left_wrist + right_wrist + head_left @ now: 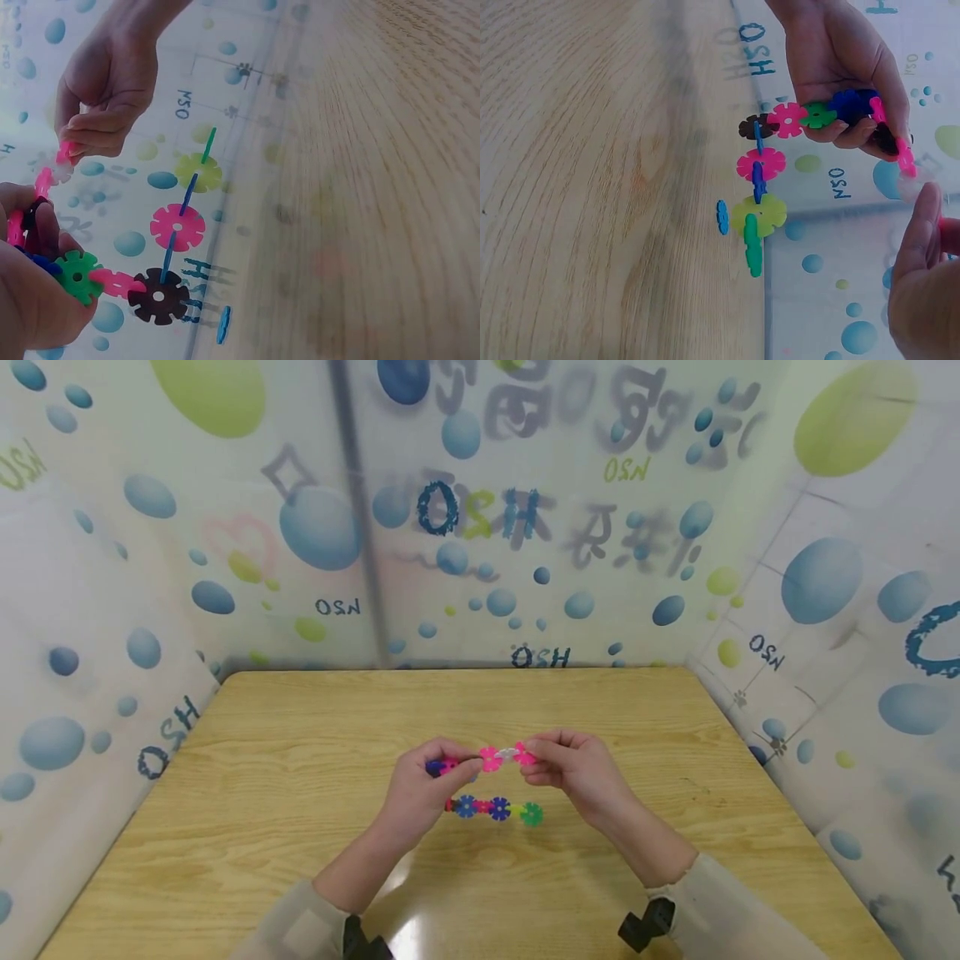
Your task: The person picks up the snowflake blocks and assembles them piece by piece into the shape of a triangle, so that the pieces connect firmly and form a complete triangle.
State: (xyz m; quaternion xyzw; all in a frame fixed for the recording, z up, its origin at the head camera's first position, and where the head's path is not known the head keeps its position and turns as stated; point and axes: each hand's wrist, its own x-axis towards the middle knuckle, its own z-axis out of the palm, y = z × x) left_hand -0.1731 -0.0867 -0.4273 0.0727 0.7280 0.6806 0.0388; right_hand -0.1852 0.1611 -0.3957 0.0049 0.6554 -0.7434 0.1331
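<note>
My left hand (420,789) grips a chain of notched plastic snowflake discs, its thumb and index finger at a pink disc (491,758). A clear disc (507,754) links that one to another pink disc (525,753), which my right hand (588,777) pinches. From the left palm the chain runs on through a green disc (78,277), a pink disc (118,283) and a black disc (159,296). It then turns toward a pink disc (761,163), a yellow disc (769,214) and a green end disc (532,814). Fingers hide some discs.
A separate blue disc (722,217) appears beside the chain, near the table surface. The wooden table (300,718) spreads under both hands. White sheeting with blue and green dots (465,585) hangs behind and along both sides.
</note>
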